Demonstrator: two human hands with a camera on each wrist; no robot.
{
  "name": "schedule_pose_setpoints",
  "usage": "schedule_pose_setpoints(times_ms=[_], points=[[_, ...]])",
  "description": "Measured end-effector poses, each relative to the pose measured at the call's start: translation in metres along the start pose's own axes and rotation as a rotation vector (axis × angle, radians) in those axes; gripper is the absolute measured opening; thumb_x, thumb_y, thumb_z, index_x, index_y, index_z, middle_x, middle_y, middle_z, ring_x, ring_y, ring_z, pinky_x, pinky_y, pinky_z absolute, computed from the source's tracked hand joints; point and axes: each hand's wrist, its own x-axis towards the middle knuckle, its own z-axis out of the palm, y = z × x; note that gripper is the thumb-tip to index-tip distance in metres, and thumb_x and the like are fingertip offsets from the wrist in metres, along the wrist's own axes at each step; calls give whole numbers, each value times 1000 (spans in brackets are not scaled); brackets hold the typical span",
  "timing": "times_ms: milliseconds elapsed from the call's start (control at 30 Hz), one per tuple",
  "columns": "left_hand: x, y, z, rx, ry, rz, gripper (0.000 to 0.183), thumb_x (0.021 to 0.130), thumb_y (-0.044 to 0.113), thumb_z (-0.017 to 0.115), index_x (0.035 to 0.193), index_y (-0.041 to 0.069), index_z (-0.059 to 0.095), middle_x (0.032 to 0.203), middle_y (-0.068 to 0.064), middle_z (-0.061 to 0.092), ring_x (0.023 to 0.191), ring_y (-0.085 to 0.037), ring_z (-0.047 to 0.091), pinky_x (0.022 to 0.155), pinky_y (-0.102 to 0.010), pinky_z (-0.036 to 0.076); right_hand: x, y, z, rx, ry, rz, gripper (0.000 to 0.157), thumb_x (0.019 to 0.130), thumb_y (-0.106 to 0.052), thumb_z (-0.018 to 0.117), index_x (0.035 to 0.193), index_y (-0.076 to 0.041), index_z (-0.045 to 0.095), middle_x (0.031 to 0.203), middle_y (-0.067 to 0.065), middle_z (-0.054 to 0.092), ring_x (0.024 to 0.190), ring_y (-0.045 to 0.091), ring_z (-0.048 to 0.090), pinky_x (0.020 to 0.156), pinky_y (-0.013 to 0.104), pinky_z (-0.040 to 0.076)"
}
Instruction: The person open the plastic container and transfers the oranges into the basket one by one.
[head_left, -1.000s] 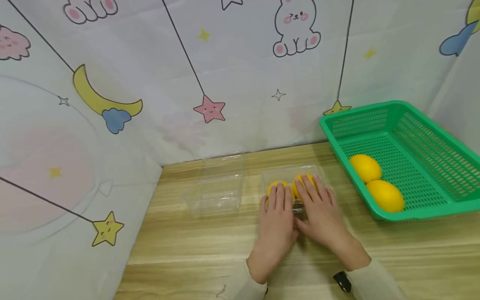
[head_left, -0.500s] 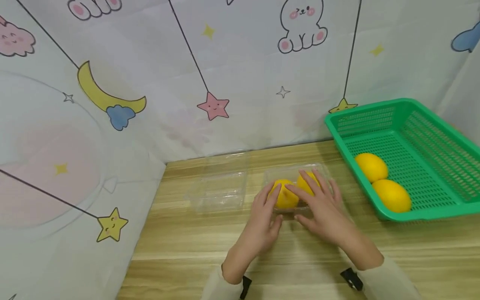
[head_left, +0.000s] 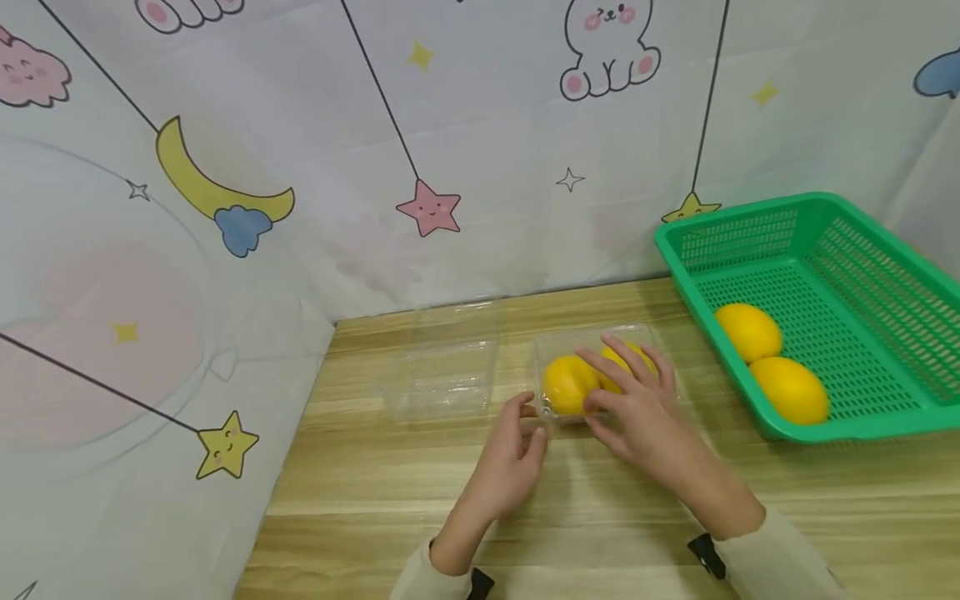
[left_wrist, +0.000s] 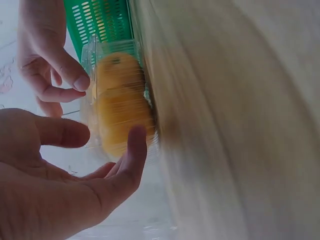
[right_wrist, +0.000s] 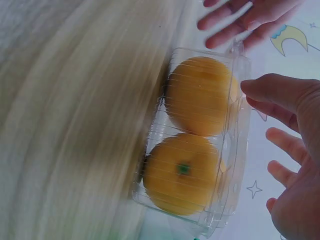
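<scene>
A clear plastic clamshell box (right_wrist: 241, 150) holds two oranges side by side. One orange (right_wrist: 182, 175) shows a green stem end in the right wrist view, beside the other orange (right_wrist: 202, 95). The lid lies over both. My right hand (head_left: 648, 417) is above the box's right half, fingers spread and partly hiding the far orange in the head view. At the box's front left corner is my left hand (head_left: 506, 467), thumb and fingers parted and loosely bent, holding nothing.
A second clear plastic box (head_left: 442, 379) stands on the wooden table (head_left: 375, 500) to the left, its lid raised. To the right, a green basket (head_left: 701, 342) has two more oranges (head_left: 750, 332) against its left wall. A patterned cloth (head_left: 495, 242) hangs behind.
From lying over the box together, my hands have drawn apart. The left hand has moved left and down to the corner; the right hand has lifted its fingers and stays over the right half.
</scene>
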Motion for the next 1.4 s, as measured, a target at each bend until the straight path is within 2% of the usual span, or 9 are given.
schedule_pose_setpoints(times_ms=[133, 233, 367, 533, 733, 1000, 1400], points=[[4, -4, -1, -166, -38, -112, 37, 114, 11, 43, 147, -4, 38, 134, -26, 58, 111, -37, 69, 91, -46, 61, -1, 0, 1, -10, -25, 12, 28, 70, -2, 96, 76, -19, 74, 151, 12, 61, 148, 45, 40, 114, 71, 23], [8, -6, 0, -256, -41, -175, 30, 115, 13, 43, 140, -4, 44, 128, -25, 63, 104, -29, 69, 86, -40, 61, -2, 0, 2, -13, -22, 15, 28, 69, -1, 96, 76, -18, 74, 150, 12, 62, 147, 44, 41, 115, 70, 24], [12, -10, 2, -346, -40, -204, 25, 114, 12, 45, 132, -4, 52, 122, -22, 68, 98, -19, 67, 85, -36, 59, -2, 0, 5, -1, 1, -3, 30, 67, 1, 97, 75, -16, 73, 141, 12, 67, 146, 44, 43, 114, 67, 28], [13, -14, 4, -421, -24, -239, 24, 113, 13, 46, 129, -2, 54, 121, -19, 70, 94, -15, 67, 85, -33, 57, -2, 0, 8, 11, 17, -28, 31, 67, 4, 96, 73, -13, 71, 129, 11, 72, 145, 44, 45, 112, 62, 33], [14, -14, 6, -448, 7, -273, 21, 111, 17, 53, 125, 2, 56, 121, -18, 70, 92, -13, 66, 80, -28, 52, -1, 0, 9, 11, 6, -17, 30, 68, 4, 95, 72, -12, 71, 127, 11, 71, 146, 42, 44, 112, 62, 34], [16, -11, 9, -456, 17, -293, 20, 110, 21, 55, 121, 4, 57, 124, -17, 70, 95, -16, 64, 79, -28, 50, 0, 0, 7, 8, -20, 8, 27, 71, 3, 94, 73, -11, 71, 127, 13, 71, 149, 41, 42, 113, 61, 34], [21, -14, 9, -491, 27, -327, 16, 106, 15, 56, 115, 2, 60, 115, -14, 73, 89, -14, 61, 76, -26, 48, 0, 0, 9, 42, -2, 10, 27, 72, 4, 91, 71, -11, 69, 126, 15, 70, 148, 43, 41, 114, 61, 32]])
